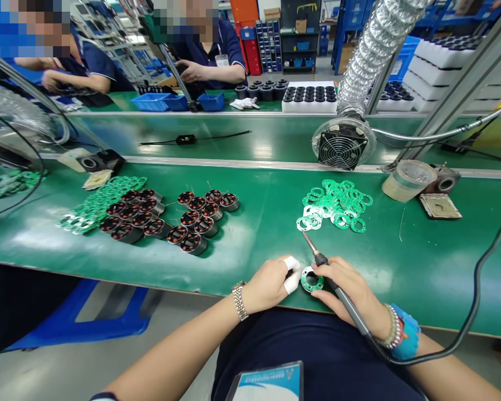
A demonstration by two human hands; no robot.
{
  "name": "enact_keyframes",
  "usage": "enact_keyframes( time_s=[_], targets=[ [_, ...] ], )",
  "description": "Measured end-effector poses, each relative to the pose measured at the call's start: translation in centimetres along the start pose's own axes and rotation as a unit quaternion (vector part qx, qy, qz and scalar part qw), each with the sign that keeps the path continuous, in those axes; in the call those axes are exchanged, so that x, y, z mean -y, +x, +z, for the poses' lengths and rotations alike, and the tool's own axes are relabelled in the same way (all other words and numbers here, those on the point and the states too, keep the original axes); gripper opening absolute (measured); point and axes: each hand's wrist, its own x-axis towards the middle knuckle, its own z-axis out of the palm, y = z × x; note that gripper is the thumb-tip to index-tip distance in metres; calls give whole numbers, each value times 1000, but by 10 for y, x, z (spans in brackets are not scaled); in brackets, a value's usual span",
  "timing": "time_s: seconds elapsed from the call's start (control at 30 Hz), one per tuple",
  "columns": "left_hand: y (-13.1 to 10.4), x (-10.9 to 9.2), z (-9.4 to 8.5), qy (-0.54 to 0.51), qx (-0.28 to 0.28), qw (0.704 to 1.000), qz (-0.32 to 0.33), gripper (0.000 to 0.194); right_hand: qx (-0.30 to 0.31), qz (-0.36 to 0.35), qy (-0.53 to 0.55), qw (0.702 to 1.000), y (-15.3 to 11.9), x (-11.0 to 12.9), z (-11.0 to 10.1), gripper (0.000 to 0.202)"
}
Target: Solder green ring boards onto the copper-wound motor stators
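A green ring-shaped board (312, 279) sits near the table's front edge, between my two hands. My right hand (350, 287) has its thumb and a finger on the ring, and a soldering iron (344, 301) lies in the same hand, its tip pointing up and left, away from the ring. Just left of the ring is my left hand (271, 281), with white covers on the thumb and index finger; the fingertips are drawn together, and whatever they pinch is too small to make out. Loose green rings (338, 200) are heaped beyond my hands.
Wound motor cores (192, 220) stand in groups to the left, beside more green boards (104, 200). A fan (340, 150) on a foil duct, a tub (409, 179) and a sponge tray (440, 206) are further back. The iron's cable (471, 301) curves right. Two people sit opposite.
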Motion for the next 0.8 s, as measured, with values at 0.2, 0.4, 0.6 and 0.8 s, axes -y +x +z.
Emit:
enact_keyframes(
  time_s=[0.2, 0.4, 0.6, 0.8],
  targets=[
    [-3, 1, 6, -337, 70, 921, -182, 27, 1, -5, 1, 1000, 1, -1, 1, 25],
    [-2, 18, -3, -235, 15, 970, -68, 16, -4, -8, 17, 1000, 2, -1, 0, 26],
    [7, 20, -8, -220, 37, 975, -19, 17, -8, -6, 12, 1000, 2, 0, 0, 24],
    [9, 7, 4, -267, 0, 960, -89, 14, -13, -8, 6, 1000, 2, 0, 1, 24]
  ],
)
